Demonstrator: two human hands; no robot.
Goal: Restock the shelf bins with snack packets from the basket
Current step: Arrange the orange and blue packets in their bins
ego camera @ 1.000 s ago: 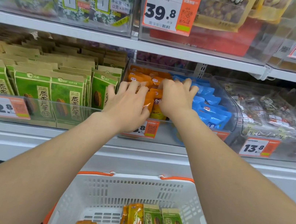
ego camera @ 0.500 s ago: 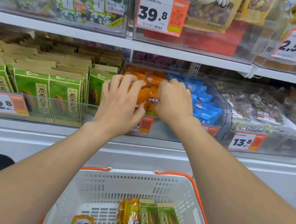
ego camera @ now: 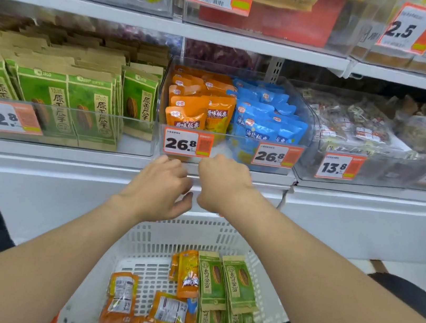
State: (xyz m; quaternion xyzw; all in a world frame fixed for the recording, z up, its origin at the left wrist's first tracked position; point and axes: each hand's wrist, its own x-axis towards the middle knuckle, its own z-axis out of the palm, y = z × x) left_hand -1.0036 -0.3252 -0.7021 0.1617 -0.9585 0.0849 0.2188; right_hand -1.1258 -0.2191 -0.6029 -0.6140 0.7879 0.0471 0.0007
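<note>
Both hands hang in front of the shelf edge, just below the clear bin (ego camera: 237, 155) and above the white basket (ego camera: 156, 238). The left hand (ego camera: 159, 189) is loosely curled with the thumb out and holds nothing. The right hand (ego camera: 220, 184) shows only its back, with the fingers tucked under, so I cannot tell whether it grips anything. The two hands are close together but not touching. The bin holds orange packets (ego camera: 195, 103) on its left side and blue packets (ego camera: 265, 119) on its right, standing in rows. In the basket lie more orange packets (ego camera: 188, 273) and two green packets (ego camera: 227, 279) side by side.
</note>
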